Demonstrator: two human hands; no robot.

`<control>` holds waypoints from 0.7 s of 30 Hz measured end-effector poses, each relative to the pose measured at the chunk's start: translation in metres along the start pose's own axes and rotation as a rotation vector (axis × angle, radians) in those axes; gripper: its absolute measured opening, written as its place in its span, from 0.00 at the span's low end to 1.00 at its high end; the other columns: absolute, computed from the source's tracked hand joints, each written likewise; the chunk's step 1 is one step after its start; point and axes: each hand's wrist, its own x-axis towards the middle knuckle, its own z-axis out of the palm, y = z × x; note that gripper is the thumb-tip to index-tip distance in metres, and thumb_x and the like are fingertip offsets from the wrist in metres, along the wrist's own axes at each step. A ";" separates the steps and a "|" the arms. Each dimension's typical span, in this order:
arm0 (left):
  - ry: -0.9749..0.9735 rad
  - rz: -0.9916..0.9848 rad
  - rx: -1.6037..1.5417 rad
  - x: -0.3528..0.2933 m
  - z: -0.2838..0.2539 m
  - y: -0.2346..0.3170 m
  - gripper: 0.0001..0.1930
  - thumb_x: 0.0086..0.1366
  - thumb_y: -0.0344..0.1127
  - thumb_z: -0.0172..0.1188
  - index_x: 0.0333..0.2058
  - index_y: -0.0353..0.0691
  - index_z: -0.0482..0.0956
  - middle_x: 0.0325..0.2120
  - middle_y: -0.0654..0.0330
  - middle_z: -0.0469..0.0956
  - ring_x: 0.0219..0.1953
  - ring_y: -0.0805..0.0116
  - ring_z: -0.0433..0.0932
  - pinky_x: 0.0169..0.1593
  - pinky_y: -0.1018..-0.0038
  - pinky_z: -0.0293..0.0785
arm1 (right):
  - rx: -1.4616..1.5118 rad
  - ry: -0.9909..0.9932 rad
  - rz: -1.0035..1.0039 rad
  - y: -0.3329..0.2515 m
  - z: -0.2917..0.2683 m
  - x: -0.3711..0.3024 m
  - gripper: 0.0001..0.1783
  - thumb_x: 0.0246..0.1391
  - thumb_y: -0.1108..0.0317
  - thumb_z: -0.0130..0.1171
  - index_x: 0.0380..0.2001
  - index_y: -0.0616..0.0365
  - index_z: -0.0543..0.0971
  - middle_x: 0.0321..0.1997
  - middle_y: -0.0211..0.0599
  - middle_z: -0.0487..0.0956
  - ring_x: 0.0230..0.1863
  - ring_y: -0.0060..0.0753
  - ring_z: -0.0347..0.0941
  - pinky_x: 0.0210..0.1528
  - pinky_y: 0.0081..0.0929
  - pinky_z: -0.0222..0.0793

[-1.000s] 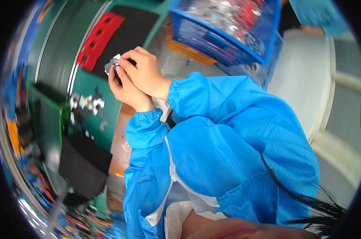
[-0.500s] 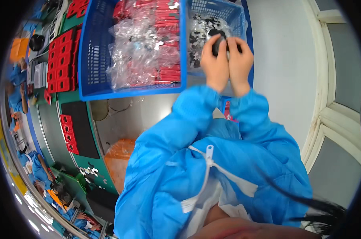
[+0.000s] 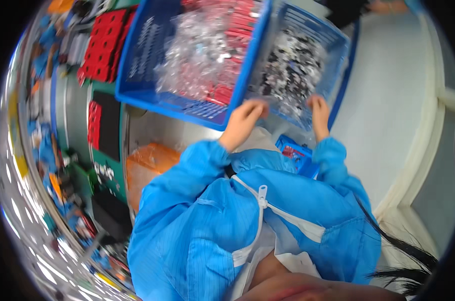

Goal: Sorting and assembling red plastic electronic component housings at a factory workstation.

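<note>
Small black and white pieces point(image 3: 292, 65) fill a clear plastic bag point(image 3: 287, 119) that lines the smaller blue crate point(image 3: 340, 55). At its near left corner, beside the larger crate's rim, my left hand point(image 3: 241, 124) is closed, apparently pinching the bag's edge; its fingertips are blurred. My right hand point(image 3: 320, 118) pinches the film at the near right side, fingertips upward. The hands are apart, with slack film between them. The dark piece seen earlier between my hands is no longer in them.
A larger blue crate point(image 3: 175, 113) on the left holds red pieces in clear bags point(image 3: 202, 55). Below my hands sits another small blue bin point(image 3: 308, 168). At the top right another person's hand point(image 3: 388, 7) is near a black object point(image 3: 344, 11). Red trays point(image 3: 104, 45) stand on the left bench.
My hands have separated and come back toward me from over the small crate, leaving the dark piece. The view has turned, and another person's hand has appeared at the top right.
</note>
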 end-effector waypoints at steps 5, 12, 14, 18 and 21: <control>0.737 -0.108 0.042 -0.158 -0.122 -0.011 0.10 0.68 0.31 0.50 0.42 0.33 0.76 0.33 0.58 0.79 0.37 0.71 0.77 0.43 0.75 0.73 | 0.076 -0.493 -0.079 -0.091 0.084 -0.085 0.07 0.59 0.69 0.53 0.33 0.62 0.77 0.30 0.34 0.77 0.31 0.24 0.73 0.36 0.23 0.68; 1.781 -0.077 -0.166 -0.356 -0.241 -0.128 0.17 0.65 0.36 0.55 0.49 0.35 0.71 0.42 0.54 0.76 0.42 0.66 0.76 0.43 0.73 0.74 | -0.154 -1.189 -0.914 -0.225 0.291 -0.132 0.07 0.48 0.74 0.58 0.32 0.62 0.77 0.35 0.42 0.77 0.36 0.42 0.74 0.41 0.30 0.69; 1.849 -0.064 -0.065 -0.396 -0.254 -0.150 0.21 0.62 0.38 0.59 0.51 0.33 0.70 0.47 0.49 0.74 0.49 0.59 0.74 0.52 0.68 0.70 | -0.213 -1.339 -1.075 -0.242 0.369 -0.169 0.14 0.45 0.69 0.62 0.38 0.61 0.76 0.42 0.43 0.76 0.46 0.48 0.70 0.50 0.34 0.65; 1.853 -0.238 0.180 -0.450 -0.321 -0.175 0.27 0.59 0.40 0.62 0.54 0.34 0.67 0.53 0.47 0.69 0.57 0.53 0.67 0.56 0.64 0.66 | -0.315 -1.416 -1.308 -0.240 0.512 -0.270 0.27 0.46 0.62 0.64 0.49 0.58 0.72 0.54 0.45 0.70 0.57 0.50 0.63 0.58 0.39 0.60; 1.830 -0.276 0.520 -0.467 -0.395 -0.192 0.35 0.54 0.48 0.65 0.56 0.35 0.64 0.56 0.42 0.65 0.59 0.43 0.61 0.61 0.58 0.59 | -0.510 -1.457 -1.394 -0.196 0.614 -0.334 0.36 0.47 0.56 0.64 0.57 0.58 0.65 0.63 0.51 0.61 0.64 0.54 0.55 0.63 0.40 0.55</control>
